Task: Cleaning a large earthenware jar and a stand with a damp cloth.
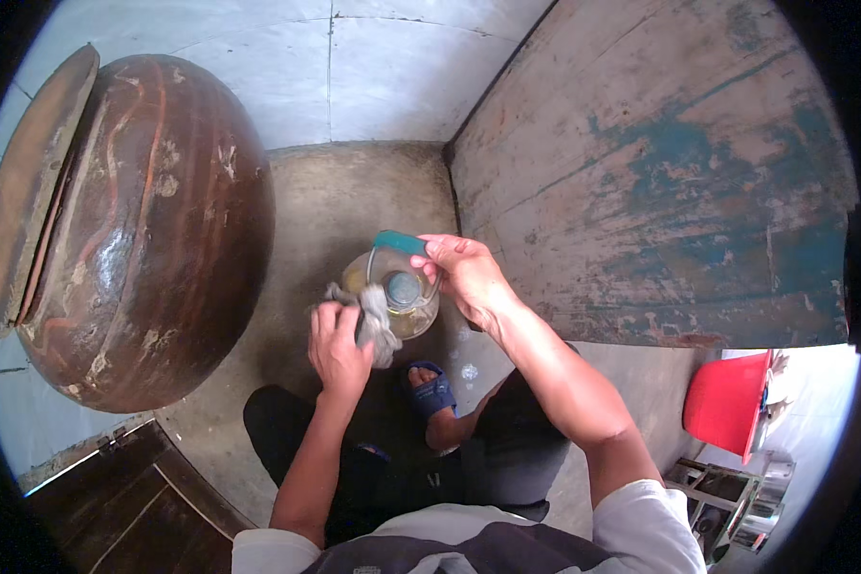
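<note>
A large clear container (417,323) with a blue-grey cap (405,288) stands on the floor before me. Its wire handle carries a green grip (400,242), raised above the cap. My right hand (466,273) holds this handle at the right end of the grip. Bunched in my left hand (339,344) is a grey-white cloth (377,326), pressed near the container's left side. The hand's fingers curl over the cloth, so part of it is hidden. How full the container is, I cannot tell.
A big brown glazed jar (179,215) with a wooden lid (43,194) stands at left. Worn painted wood panelling (660,179) rises at right. A dark wooden door (136,509) is at lower left; a red basin (725,402) and metal pots (769,488) are at lower right.
</note>
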Demonstrator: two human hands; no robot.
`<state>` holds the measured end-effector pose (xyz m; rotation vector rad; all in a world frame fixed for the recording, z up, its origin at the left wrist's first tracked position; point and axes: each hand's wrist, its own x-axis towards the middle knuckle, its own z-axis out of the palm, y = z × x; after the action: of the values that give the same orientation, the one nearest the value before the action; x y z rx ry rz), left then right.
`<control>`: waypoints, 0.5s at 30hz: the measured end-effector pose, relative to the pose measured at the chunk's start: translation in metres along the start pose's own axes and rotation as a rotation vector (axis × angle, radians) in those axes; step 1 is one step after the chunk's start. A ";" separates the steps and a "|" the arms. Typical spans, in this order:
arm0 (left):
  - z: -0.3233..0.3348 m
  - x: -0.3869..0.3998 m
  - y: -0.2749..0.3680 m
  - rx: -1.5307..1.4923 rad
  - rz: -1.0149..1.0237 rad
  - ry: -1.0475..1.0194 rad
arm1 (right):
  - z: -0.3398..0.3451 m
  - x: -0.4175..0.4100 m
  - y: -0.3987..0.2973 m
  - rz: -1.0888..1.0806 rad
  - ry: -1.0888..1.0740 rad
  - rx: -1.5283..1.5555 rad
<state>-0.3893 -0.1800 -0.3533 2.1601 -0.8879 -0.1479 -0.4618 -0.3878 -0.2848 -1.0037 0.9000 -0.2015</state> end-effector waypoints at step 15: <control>0.012 0.078 -0.002 -0.151 -0.002 0.060 | 0.010 -0.009 0.006 0.006 -0.060 0.029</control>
<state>-0.3343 -0.2364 -0.3489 2.0145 -0.8140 -0.1454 -0.4616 -0.3727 -0.2822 -0.9751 0.8433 -0.1779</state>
